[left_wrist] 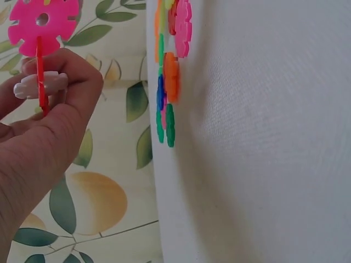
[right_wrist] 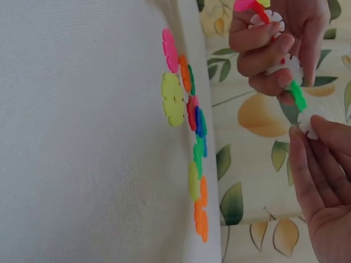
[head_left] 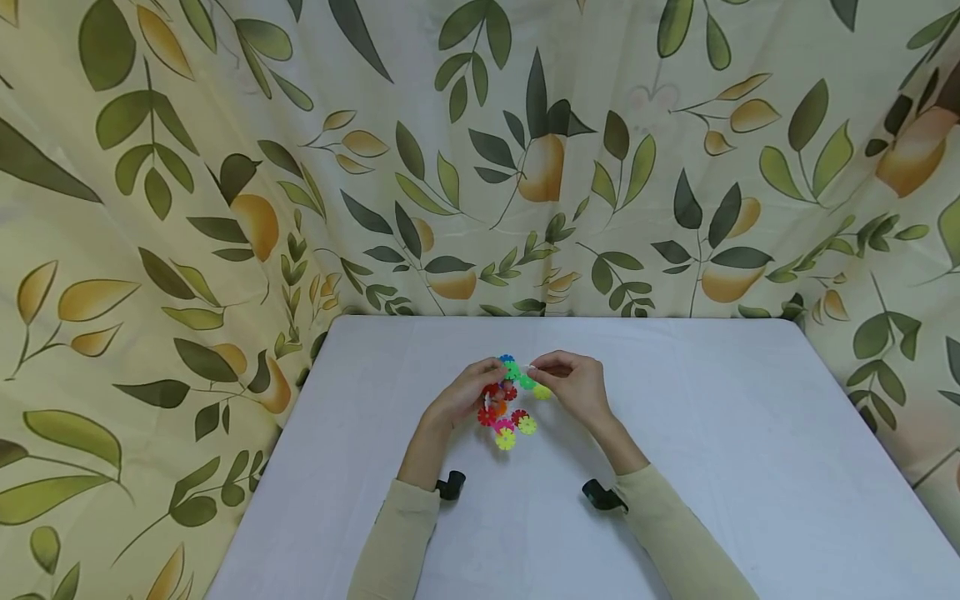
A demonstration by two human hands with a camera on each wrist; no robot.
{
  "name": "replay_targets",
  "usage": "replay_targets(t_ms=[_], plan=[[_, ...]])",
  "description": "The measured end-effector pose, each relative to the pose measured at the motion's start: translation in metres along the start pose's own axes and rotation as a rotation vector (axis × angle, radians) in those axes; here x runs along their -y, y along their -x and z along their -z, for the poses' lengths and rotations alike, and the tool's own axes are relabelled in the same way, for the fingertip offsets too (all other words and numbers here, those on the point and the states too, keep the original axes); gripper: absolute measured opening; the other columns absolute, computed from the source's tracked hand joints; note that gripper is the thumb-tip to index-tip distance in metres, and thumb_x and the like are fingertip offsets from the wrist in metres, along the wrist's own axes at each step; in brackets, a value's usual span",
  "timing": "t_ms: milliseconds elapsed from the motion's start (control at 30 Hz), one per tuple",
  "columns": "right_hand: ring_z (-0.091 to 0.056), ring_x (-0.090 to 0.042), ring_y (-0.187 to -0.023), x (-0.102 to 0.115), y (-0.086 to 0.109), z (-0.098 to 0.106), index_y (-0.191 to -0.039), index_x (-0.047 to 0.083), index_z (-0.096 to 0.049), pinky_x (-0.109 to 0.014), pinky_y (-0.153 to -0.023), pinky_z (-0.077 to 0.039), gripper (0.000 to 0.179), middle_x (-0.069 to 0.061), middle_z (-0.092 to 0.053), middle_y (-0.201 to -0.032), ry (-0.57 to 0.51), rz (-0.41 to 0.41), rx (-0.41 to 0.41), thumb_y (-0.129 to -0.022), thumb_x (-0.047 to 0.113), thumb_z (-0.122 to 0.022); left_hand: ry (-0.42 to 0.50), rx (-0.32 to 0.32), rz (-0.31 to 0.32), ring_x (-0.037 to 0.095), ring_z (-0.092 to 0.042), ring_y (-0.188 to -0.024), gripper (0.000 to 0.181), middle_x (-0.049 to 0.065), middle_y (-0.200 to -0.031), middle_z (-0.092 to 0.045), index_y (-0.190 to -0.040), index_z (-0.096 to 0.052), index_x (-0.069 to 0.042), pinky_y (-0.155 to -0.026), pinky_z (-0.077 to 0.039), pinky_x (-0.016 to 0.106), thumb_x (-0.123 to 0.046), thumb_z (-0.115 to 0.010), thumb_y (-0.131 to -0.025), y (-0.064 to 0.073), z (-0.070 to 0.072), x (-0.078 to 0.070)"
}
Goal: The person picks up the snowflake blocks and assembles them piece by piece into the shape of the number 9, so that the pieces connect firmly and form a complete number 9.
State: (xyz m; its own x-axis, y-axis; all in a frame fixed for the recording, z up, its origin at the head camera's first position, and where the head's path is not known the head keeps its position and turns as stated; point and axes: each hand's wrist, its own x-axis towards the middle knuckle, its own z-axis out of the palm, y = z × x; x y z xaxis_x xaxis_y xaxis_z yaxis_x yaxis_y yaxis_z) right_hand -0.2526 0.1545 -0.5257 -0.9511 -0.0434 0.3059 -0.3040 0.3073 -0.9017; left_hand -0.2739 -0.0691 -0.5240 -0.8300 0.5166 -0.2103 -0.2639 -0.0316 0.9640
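My left hand (head_left: 471,392) grips a chain of slotted plastic snowflake discs. In the left wrist view a pink disc (left_wrist: 57,27), a red disc (left_wrist: 40,82) and a white disc (left_wrist: 55,83) of the chain show at the fingers. The right wrist view shows another white disc (right_wrist: 293,67) and a green disc (right_wrist: 296,97) below my left fingers. My right hand (head_left: 576,387) pinches a separate-looking white disc (right_wrist: 307,125) between thumb and fingertips, its edge right at the green disc's lower end.
Several loose discs lie on the white table (head_left: 675,433) near the hands, among them a yellow disc (head_left: 506,439), a pink disc (right_wrist: 170,50) and an orange disc (left_wrist: 171,78). A leaf-and-fruit patterned curtain (head_left: 525,208) hangs behind the table and down its sides.
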Motion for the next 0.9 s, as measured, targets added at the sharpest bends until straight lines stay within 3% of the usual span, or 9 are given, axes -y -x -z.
replay_targets(t_ms=[267,367,600,900], plan=[[-0.077,-0.029,-0.083,-0.0002,0.0007,-0.0027,-0.097,-0.002,-0.079,-0.018,-0.072,-0.057,0.014,-0.018,-0.077,-0.094,-0.022,-0.018,-0.028,-0.088,0.007,-0.084,0.001,0.013,0.002,0.016,-0.047,-0.072,0.025,0.025,-0.103,-0.050,-0.111,-0.053,0.004,-0.063,-0.046,0.021,-0.022,-0.050,-0.111,0.0005,-0.0005,-0.0004],[-0.077,-0.028,-0.083,-0.0010,0.0020,-0.0015,-0.097,0.001,-0.080,-0.018,-0.072,-0.058,0.015,-0.016,-0.078,-0.094,-0.049,-0.006,-0.025,-0.087,0.011,-0.086,0.003,0.023,-0.005,0.016,-0.046,-0.072,0.024,0.026,-0.104,-0.048,-0.111,-0.052,0.003,-0.063,-0.044,0.021,-0.021,-0.050,-0.111,0.0006,-0.0010,-0.0005],[-0.077,-0.020,-0.080,-0.0029,0.0037,0.0001,-0.093,0.006,-0.081,-0.023,-0.071,-0.060,0.015,-0.010,-0.079,-0.091,-0.069,0.012,-0.018,-0.085,0.017,-0.088,-0.006,0.083,0.004,0.018,-0.044,-0.073,0.036,0.025,-0.103,-0.046,-0.121,-0.042,0.014,-0.062,-0.043,0.021,-0.021,-0.046,-0.113,0.0034,-0.0036,-0.0017],[-0.076,-0.015,-0.076,-0.0019,0.0029,0.0009,-0.084,0.003,-0.081,-0.024,-0.068,-0.060,0.010,-0.014,-0.077,-0.086,-0.120,0.024,-0.022,-0.081,0.007,-0.090,0.014,0.113,0.001,0.016,-0.039,-0.069,0.022,0.022,-0.096,-0.043,-0.108,-0.046,0.001,-0.058,-0.040,0.021,-0.020,-0.041,-0.114,0.0047,-0.0075,-0.0032]])
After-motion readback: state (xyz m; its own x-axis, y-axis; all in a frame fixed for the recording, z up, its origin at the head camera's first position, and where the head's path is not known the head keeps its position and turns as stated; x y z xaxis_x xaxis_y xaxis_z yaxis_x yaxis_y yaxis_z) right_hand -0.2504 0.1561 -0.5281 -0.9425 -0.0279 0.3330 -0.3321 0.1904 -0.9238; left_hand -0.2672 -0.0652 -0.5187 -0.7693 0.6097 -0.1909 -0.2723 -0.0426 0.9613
